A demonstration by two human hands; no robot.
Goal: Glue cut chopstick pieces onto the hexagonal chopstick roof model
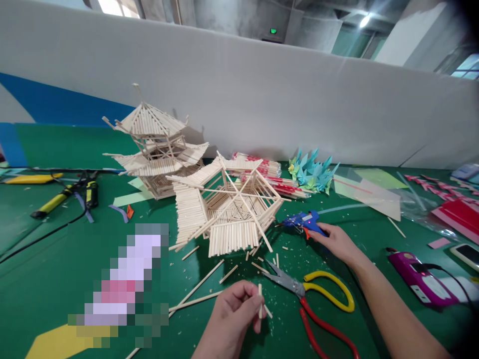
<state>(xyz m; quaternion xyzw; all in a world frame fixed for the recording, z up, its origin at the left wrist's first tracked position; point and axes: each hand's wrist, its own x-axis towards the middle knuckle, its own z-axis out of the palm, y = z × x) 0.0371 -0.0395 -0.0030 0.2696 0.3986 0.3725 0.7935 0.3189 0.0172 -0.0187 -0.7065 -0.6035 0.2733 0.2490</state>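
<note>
My left hand (239, 311) is closed in a pinch around a short wooden stick (260, 301), held upright near the front of the table. Farther right, my right hand (337, 243) grips the handle of a blue glue gun (301, 223), whose nozzle points left. Just beyond the nozzle stands a many-sided wooden-stick frame (234, 235), with crossed sticks on top and slatted roof panels on its left and front sides. Pliers (290, 285) with one yellow and one red handle lie between my hands. Loose sticks (202, 281) and small offcuts are scattered in front of the frame.
A finished-looking stick pagoda (155, 149) stands behind left, against a white partition (243, 94). Bagged sticks (262, 167) and turquoise folded paper (314, 169) sit at the back. A purple power bank (421, 279) with a cable lies right; yellow-handled tools (60, 197) lie left.
</note>
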